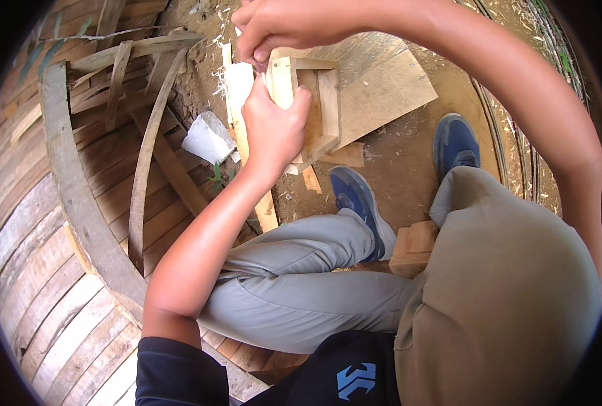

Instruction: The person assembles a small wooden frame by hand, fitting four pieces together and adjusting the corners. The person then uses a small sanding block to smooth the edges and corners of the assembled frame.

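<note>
A small box-like frame of pale wood (328, 101) rests on a flat wooden board (392, 81). My left hand (274, 125) is closed on the frame's left side, its thumb toward the inside and the other fingers mostly hidden. Just beyond it, at the top edge, my right hand (281, 27) is bent down in a pinch. Its fingertips meet close to the left index finger, by the frame's far left corner. Whatever thin thing is between them is too small to make out. A long pale wood strip (239, 95) runs beside the left hand.
A curved, slatted wooden structure (91, 196) fills the left side. Near it lies a whitish block (208, 139) on the dirt ground. My blue shoes (358, 203) stand close to the board, and a wooden block (413, 249) is between my legs. Wood shavings are scattered around.
</note>
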Motion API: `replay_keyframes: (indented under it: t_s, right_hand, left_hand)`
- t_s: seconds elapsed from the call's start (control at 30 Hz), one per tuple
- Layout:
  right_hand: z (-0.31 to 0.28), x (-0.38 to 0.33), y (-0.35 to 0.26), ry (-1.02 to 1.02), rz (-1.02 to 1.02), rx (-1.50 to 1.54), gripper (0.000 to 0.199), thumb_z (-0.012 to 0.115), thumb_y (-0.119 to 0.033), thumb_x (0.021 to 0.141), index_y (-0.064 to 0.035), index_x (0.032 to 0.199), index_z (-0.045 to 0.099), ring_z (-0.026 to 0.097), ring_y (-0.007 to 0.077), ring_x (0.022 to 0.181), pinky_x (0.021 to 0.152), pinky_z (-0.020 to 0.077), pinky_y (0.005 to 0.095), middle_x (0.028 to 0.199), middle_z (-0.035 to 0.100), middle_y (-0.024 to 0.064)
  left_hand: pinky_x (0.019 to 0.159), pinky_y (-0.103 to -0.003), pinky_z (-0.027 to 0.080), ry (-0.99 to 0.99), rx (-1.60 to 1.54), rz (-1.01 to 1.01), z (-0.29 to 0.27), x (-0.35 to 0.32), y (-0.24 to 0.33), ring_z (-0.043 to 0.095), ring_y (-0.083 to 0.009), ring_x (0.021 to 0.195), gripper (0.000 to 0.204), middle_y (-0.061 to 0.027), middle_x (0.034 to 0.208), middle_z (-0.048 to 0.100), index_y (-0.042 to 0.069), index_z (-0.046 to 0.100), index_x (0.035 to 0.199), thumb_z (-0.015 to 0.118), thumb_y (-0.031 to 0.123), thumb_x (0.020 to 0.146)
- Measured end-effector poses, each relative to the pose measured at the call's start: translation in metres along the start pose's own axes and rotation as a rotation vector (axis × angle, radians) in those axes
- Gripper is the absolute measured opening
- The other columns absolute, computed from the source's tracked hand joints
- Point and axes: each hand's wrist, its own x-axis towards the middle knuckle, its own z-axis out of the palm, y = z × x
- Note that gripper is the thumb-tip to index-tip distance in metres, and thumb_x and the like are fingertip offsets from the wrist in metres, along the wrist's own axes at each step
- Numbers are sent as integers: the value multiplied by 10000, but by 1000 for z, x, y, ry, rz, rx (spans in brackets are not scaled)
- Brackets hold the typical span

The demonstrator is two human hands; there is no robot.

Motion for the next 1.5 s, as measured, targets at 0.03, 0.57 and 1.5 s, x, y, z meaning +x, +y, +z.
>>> replay_keyframes:
  t_s: [0.03, 0.57, 1.5]
  right_hand:
    - [11, 2, 1, 33, -84, 29, 136, 674, -248, 874, -162, 917, 769, 614, 365, 975, 826, 498, 495, 975, 677, 71]
    - [-9, -10, 56, -91, 66, -25, 164, 686, -197, 907, -93, 998, 776, 700, 353, 886, 765, 523, 462, 905, 735, 148]
    - [4, -33, -16, 150, 300, 295, 181, 680, -223, 927, -126, 1043, 779, 718, 341, 891, 778, 537, 447, 926, 757, 111]
  left_hand:
    - [868, -398, 531, 27, 2, 51, 1, 1, -3, 697, -277, 911, 379, -201, 991, 719, -72, 592, 1168, 679, 141, 866]
    - [798, -400, 548, 17, -33, -28, 7, 1, 1, 704, -270, 820, 289, -193, 899, 715, -43, 601, 1030, 699, 154, 843]
    - [811, -397, 544, 47, -19, 66, 1, 1, -6, 688, -252, 821, 313, -188, 910, 709, -35, 594, 1100, 689, 150, 867]
